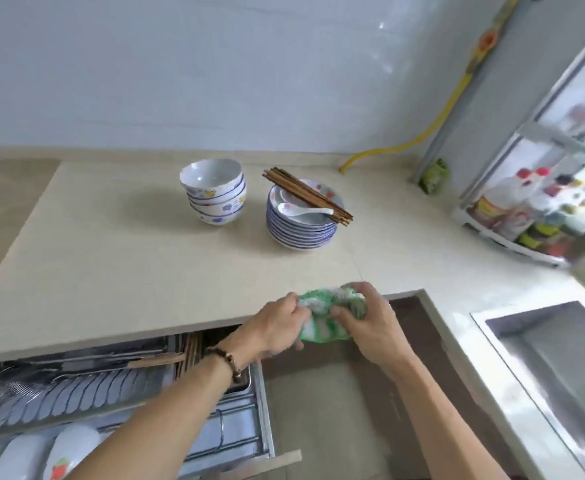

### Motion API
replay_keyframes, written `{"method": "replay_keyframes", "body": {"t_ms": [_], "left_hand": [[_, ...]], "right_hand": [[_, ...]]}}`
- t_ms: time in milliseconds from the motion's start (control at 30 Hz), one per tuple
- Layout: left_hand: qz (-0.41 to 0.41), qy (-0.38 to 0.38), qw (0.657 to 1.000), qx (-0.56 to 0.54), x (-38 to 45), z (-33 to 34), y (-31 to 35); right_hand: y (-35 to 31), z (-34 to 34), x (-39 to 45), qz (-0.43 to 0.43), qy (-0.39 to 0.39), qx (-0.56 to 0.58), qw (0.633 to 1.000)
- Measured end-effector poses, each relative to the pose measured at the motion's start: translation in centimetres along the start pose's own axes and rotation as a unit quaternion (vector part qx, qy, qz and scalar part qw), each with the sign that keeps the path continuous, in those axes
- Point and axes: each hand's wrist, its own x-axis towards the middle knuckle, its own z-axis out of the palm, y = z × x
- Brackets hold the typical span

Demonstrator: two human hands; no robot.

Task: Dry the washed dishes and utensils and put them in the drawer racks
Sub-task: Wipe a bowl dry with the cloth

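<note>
while both hands bunch green cloth (329,311) at bench (118,271) edge, left hand (277,327) and right hand (370,323) grip it; likely readying wipe. plate stack (301,226), bowl stack (213,190) behind cloth; drawer rack (76,396) open below-left.

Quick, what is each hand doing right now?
Left hand: fingers curled, gripping the green and white cloth.
Right hand: also gripping the same cloth, from its other side.

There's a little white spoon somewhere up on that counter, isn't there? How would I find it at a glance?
Look at the beige counter by the white wall, where a stack of bowls stands left of a stack of plates. The spoon lies in the top plate beside the brown chopsticks; it alone is white and curved.
</note>
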Motion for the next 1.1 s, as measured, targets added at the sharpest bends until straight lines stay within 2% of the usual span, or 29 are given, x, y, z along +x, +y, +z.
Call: {"method": "replay_keyframes", "body": {"t_ms": [67,100,200,233,300,400,467,500,567,600,667,700,733,800,867,967,1033,1100], "left_hand": [[-0.061,-0.051,0.978,-0.191,1.5,3.6,4.1],[-0.080,-0.077,0.961,-0.252,2.1,5.3,5.9],[-0.070,-0.176,0.914,-0.358,4.3,10.3,9.7],[-0.057,-0.200,0.907,-0.366,5.2,12.3,11.1],[-0.045,-0.205,0.905,-0.371,6.9,15.3,13.2],[-0.069,-0.151,0.907,-0.386,9.6,21.1,17.4],[-0.080,-0.148,0.907,-0.386,11.2,24.5,19.7],[-0.081,-0.156,0.911,-0.374,11.8,25.8,20.7],[-0.071,-0.190,0.931,-0.304,13.1,28.4,22.8],[-0.058,-0.221,0.942,-0.247,13.8,29.9,23.8],[-0.015,-0.294,0.950,-0.103,14.9,32.6,25.9],[0.006,-0.318,0.947,-0.033,15.3,33.9,26.9],[0.017,-0.329,0.944,0.024,15.7,35.3,27.7],[0.031,-0.317,0.940,0.119,16.6,38.3,29.0],[0.075,-0.265,0.931,0.240,17.4,40.9,29.8],[0.209,-0.098,0.865,0.446,18.0,43.8,30.3],[0.328,0.000,0.802,0.499,19.3,45.2,29.4],[0.459,0.045,0.732,0.502,21.0,46.1,28.3]], "right_hand": [[1.5,-3.8,-0.7,0.003,0.105,-0.006,0.994],[2.3,-5.5,-1.1,0.003,0.147,-0.016,0.989],[4.2,-10.2,-2.6,-0.005,0.208,-0.025,0.978],[5.0,-11.9,-3.4,-0.014,0.201,-0.022,0.979],[6.4,-14.0,-4.3,-0.043,0.137,-0.011,0.990],[9.9,-19.9,-5.4,-0.045,0.057,0.031,0.997],[12.8,-24.3,-5.6,-0.026,0.068,0.094,0.993],[14.1,-26.3,-5.6,-0.026,0.102,0.073,0.992],[17.0,-30.3,-5.7,-0.052,0.133,-0.053,0.988],[18.5,-32.0,-5.5,-0.082,0.121,-0.144,0.979],[21.5,-34.6,-4.9,-0.159,0.078,-0.352,0.919],[22.5,-35.6,-4.6,-0.178,0.058,-0.420,0.888],[23.3,-36.6,-4.3,-0.179,0.045,-0.461,0.868],[25.1,-38.1,-4.0,-0.157,0.070,-0.507,0.844],[25.9,-39.4,-3.6,-0.115,0.069,-0.528,0.838],[26.7,-41.0,-3.3,0.003,0.005,-0.474,0.880],[27.7,-42.1,-2.8,0.079,0.002,-0.405,0.911],[29.3,-42.9,-2.0,0.150,-0.013,-0.304,0.941]]}}
